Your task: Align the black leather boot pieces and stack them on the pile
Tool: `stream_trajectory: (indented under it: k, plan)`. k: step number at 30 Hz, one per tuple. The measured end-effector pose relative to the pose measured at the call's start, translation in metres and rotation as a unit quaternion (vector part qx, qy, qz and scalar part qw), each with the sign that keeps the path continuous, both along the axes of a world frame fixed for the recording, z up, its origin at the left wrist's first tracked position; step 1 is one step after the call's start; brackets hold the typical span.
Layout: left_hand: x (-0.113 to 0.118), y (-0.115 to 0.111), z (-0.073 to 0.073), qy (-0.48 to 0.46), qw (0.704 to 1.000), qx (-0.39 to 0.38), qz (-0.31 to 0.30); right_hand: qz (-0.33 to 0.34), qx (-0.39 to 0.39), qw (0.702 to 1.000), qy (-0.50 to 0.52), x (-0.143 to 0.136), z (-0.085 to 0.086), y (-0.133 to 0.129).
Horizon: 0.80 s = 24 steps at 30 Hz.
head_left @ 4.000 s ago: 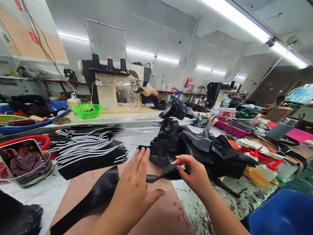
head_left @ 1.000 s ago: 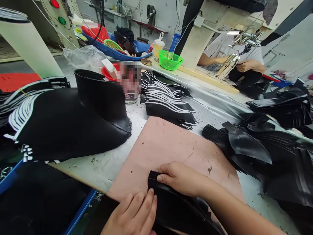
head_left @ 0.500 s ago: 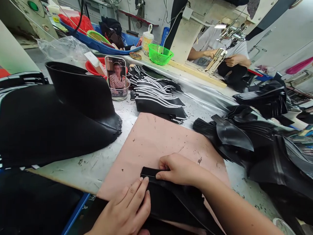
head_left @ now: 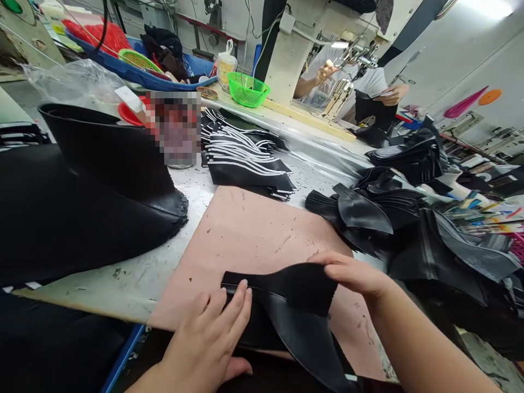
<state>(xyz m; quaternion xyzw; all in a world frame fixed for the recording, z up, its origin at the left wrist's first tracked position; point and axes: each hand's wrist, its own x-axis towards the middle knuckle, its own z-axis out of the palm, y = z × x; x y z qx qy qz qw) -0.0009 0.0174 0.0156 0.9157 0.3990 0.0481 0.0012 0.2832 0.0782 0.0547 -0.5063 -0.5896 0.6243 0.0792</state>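
Here's the curved black leather piece (head_left: 303,295), at six o'clock on the pink flat mat (head_left: 254,224)! The left hand (head_left: 207,330) presses its left end, fingers extended, not gripping; the right hand (head_left: 356,275) pinches its lifted edge at three o'clock. White-edged black strips (head_left: 245,158) lie at twelve, beyond the mat, on the pale desk (head_left: 135,281).

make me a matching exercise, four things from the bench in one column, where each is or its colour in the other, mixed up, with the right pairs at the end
1. left hand
2. right hand
3. bowl by the sewing machine
4. flat sheet

A. green
B. at the black piece's wide right edge
C. pale pink
D. on the black piece, near its narrow left end

Pairs: 1-D, 2-B, 3-A, 4-C
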Motion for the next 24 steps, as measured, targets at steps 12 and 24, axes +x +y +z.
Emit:
stream_trajectory:
  k: [12,24]
  plan:
    - [0.013,0.0,0.0,-0.002,1.0,0.0,-0.026,-0.321,-0.031,0.937,0.131,-0.011,-0.016,-0.07]
    - [0.032,-0.005,0.004,0.001,0.999,-0.005,-0.036,-0.304,0.026,0.95,0.064,-0.006,-0.021,-0.056]
